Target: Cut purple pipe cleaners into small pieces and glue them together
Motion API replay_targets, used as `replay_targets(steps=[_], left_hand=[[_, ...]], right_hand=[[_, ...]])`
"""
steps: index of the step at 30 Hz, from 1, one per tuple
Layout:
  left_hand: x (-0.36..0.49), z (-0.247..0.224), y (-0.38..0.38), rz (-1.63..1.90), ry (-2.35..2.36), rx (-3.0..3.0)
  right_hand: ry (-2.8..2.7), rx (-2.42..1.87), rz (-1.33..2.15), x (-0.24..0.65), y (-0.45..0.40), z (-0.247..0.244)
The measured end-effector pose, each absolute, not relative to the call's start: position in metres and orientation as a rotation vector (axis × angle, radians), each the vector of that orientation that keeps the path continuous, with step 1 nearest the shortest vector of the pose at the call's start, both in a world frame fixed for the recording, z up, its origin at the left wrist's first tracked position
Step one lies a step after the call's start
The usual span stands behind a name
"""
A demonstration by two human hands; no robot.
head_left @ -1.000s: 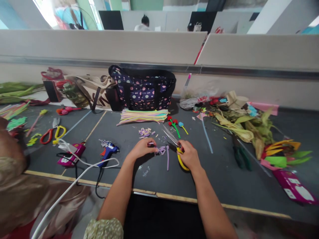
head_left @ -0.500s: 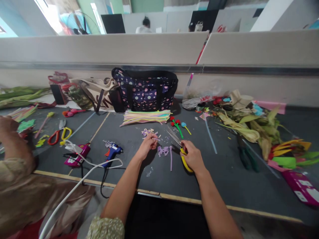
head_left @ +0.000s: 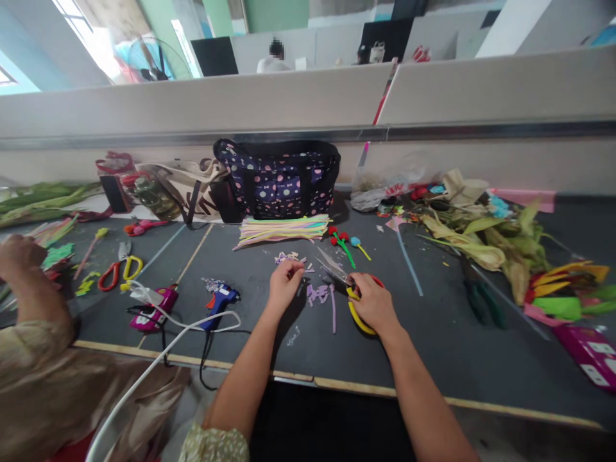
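Note:
My right hand (head_left: pixel 370 298) grips scissors (head_left: pixel 360 316) with yellow and red handles, their blades pointing up and left over the dark table. Just left of the blades, my left hand (head_left: pixel 285 285) has its thumb and forefinger pinched together; anything between them is too small to make out. Purple cut pieces (head_left: pixel 317 294) lie between the hands, beside a short purple strip (head_left: pixel 333 309). More pale and purple bits (head_left: pixel 287 257) are behind my left hand. A bundle of pastel strips (head_left: pixel 283 230) lies farther back, with red pompom flowers on green stems (head_left: pixel 342 242) to its right.
A blue glue gun (head_left: pixel 219 305), a white cable (head_left: pixel 163 353) and red-and-yellow scissors (head_left: pixel 120 266) are at the left, near another person's hand (head_left: pixel 22 256). A patterned bag (head_left: pixel 279 179) stands behind. Green-handled pliers (head_left: pixel 484 298) and dried husks (head_left: pixel 510 256) lie right.
The small purple piece that showed at my left fingertips no longer shows there. My right hand still holds the scissors, whose red handle shows more. The view has shifted slightly.

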State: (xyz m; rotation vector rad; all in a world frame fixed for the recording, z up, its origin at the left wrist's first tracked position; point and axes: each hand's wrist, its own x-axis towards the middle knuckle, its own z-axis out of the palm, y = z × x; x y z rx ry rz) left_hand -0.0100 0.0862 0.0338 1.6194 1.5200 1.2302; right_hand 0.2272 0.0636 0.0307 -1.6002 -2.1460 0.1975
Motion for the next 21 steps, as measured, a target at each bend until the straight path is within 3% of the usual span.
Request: replay_targets(steps=[5, 12, 21], left_hand=[[-0.009, 0.031, 0.088, 0.960, 1.779, 2.010], [-0.009, 0.022, 0.095, 0.808, 1.891, 2.113], [-0.005, 0.022, 0.093, 1.174, 1.579, 1.582]], right_hand=[[-2.118, -1.619, 0.207, 0.228, 0.064, 0.027], [-2.130, -1.631, 0.248, 0.226, 0.064, 0.029], [-2.175, -1.602, 0.218, 0.225, 0.063, 0.031]])
